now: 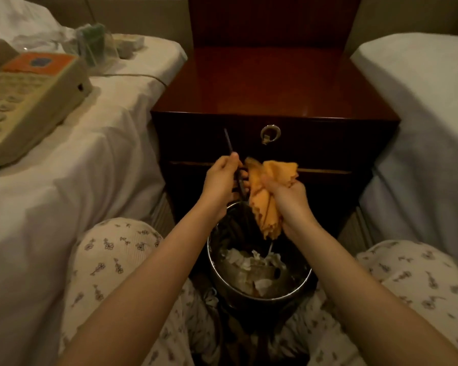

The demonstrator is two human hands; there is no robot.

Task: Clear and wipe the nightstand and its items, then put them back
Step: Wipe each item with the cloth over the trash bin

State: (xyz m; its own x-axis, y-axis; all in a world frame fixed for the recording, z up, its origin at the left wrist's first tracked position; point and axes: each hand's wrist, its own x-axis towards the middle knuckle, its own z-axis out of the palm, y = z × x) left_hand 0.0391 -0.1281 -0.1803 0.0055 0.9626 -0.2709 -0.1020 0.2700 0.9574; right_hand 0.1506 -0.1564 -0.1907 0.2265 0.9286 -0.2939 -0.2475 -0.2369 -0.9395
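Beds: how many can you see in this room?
2. The left bed lies beside the nightstand and carries the telephone; the right bed lies on the nightstand's other side. Others may be out of view.

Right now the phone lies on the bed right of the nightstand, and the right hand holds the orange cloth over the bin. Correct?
No. The head view shows the phone on the bed left of the nightstand, not right. The rest holds: the right hand grips the orange cloth over the bin, while the left hand holds a thin dark stick.
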